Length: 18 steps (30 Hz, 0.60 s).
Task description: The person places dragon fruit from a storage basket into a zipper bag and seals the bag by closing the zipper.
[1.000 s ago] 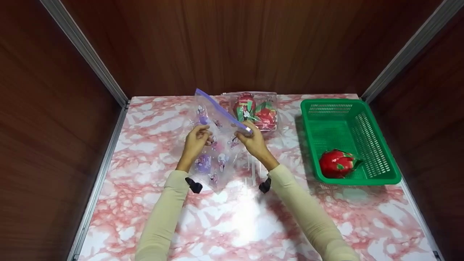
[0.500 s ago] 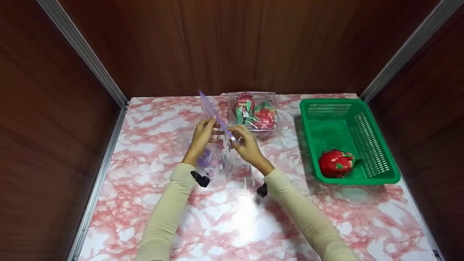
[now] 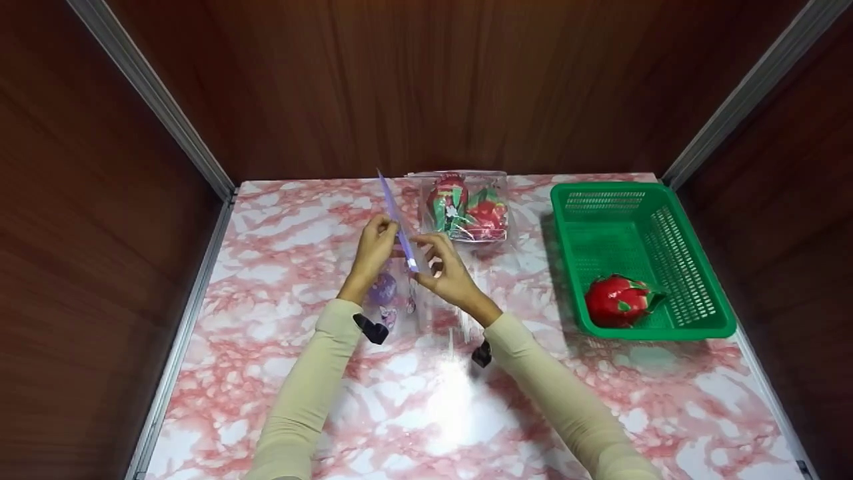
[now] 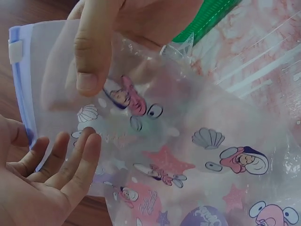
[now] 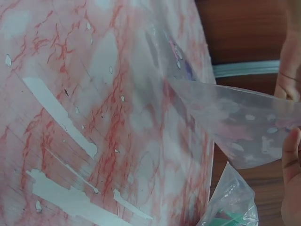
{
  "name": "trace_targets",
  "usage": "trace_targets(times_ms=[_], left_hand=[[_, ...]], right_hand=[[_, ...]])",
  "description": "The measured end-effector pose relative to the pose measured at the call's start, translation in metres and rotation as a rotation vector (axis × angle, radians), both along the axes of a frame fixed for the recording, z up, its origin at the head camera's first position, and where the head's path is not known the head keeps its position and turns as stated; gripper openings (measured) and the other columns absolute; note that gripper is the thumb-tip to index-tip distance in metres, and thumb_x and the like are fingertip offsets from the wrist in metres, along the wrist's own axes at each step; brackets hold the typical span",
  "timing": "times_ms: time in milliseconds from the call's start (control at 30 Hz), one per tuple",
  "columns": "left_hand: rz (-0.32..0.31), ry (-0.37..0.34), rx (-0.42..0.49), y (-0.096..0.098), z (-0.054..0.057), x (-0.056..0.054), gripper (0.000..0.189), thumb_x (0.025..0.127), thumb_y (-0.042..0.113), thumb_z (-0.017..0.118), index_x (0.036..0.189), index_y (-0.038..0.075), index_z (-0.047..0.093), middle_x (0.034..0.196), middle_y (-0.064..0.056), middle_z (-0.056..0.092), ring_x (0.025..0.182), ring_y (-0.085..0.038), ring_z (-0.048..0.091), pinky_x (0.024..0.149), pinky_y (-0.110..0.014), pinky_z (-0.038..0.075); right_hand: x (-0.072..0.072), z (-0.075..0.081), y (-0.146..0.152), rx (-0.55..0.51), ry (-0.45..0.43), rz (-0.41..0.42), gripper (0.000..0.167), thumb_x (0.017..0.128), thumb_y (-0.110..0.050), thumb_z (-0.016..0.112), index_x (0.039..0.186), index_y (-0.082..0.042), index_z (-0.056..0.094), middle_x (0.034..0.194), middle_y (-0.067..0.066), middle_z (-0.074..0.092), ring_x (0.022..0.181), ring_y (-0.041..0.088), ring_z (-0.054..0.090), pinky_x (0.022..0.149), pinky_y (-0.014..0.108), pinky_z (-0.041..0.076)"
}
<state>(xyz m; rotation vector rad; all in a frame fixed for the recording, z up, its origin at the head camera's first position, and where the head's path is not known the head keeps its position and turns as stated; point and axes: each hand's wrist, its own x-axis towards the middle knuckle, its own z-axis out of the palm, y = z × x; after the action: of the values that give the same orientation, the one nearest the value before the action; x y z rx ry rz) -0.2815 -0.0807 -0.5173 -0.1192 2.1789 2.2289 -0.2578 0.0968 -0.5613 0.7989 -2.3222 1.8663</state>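
Observation:
A clear zip bag (image 4: 188,155) with cartoon prints hangs upright between both hands, its purple zip strip (image 3: 388,200) seen nearly edge-on from the head. My left hand (image 3: 373,252) pinches the zip edge between thumb and fingers; in the left wrist view several fingers spread over the printed side. My right hand (image 3: 452,275) holds the bag by its slider end, thumb on one face and the other fingers behind. The white slider (image 4: 15,52) sits close to that end. Behind the right hand lies another clear bag (image 3: 498,179) containing red-and-green dragon fruits.
A green plastic basket (image 3: 566,267) stands at the right with one dragon fruit (image 3: 618,301) inside. The pink-and-white marbled table (image 3: 266,267) has wood-look panels on its back and sides. Pale worn streaks mark the tabletop (image 5: 61,117) in the right wrist view.
The zip bag has swung from facing the head camera to nearly edge-on. Both hands have come closer together, and the left hand has moved up onto the zip edge.

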Motion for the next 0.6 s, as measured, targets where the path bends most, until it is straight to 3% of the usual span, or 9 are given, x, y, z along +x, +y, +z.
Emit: trace_targets(times_ms=[167,333,500,600], left_hand=[[-0.004,0.023,-0.015,0.003,0.002,0.0,0.014,0.108,0.011,0.052,0.11,-0.001,0.059,0.1,-0.009,0.064,0.087,-0.02,0.069,0.068,-0.03,0.066],[-0.007,0.032,-0.04,0.006,0.006,-0.001,0.014,0.107,0.011,0.053,0.111,-0.001,0.059,0.103,-0.01,0.064,0.088,-0.018,0.069,0.066,-0.028,0.065],[0.002,0.041,-0.058,0.01,0.008,-0.001,0.014,0.104,0.009,0.053,0.112,-0.002,0.059,0.102,-0.009,0.062,0.084,-0.015,0.068,0.063,-0.027,0.064],[-0.004,0.039,-0.08,0.011,0.007,-0.001,0.016,0.104,0.009,0.054,0.114,-0.002,0.06,0.103,-0.009,0.062,0.081,-0.013,0.065,0.061,-0.026,0.062]], right_hand=[[0.001,-0.002,-0.003,-0.02,-0.041,0.008,0.081,0.08,0.003,0.084,0.152,-0.005,0.047,0.151,0.016,0.041,0.099,0.023,0.057,0.073,0.034,0.057],[0.001,-0.007,-0.005,0.049,-0.048,-0.006,0.099,0.075,0.008,0.083,0.159,-0.005,0.033,0.159,0.016,0.033,0.104,0.026,0.058,0.076,0.033,0.059],[0.003,-0.01,-0.006,0.13,-0.033,-0.065,0.103,0.07,0.021,0.07,0.16,-0.008,0.03,0.164,0.022,0.023,0.109,0.029,0.059,0.079,0.039,0.059],[0.004,-0.012,-0.006,0.141,-0.022,-0.077,0.102,0.07,0.02,0.071,0.159,-0.006,0.03,0.164,0.026,0.022,0.11,0.033,0.06,0.08,0.043,0.061]])
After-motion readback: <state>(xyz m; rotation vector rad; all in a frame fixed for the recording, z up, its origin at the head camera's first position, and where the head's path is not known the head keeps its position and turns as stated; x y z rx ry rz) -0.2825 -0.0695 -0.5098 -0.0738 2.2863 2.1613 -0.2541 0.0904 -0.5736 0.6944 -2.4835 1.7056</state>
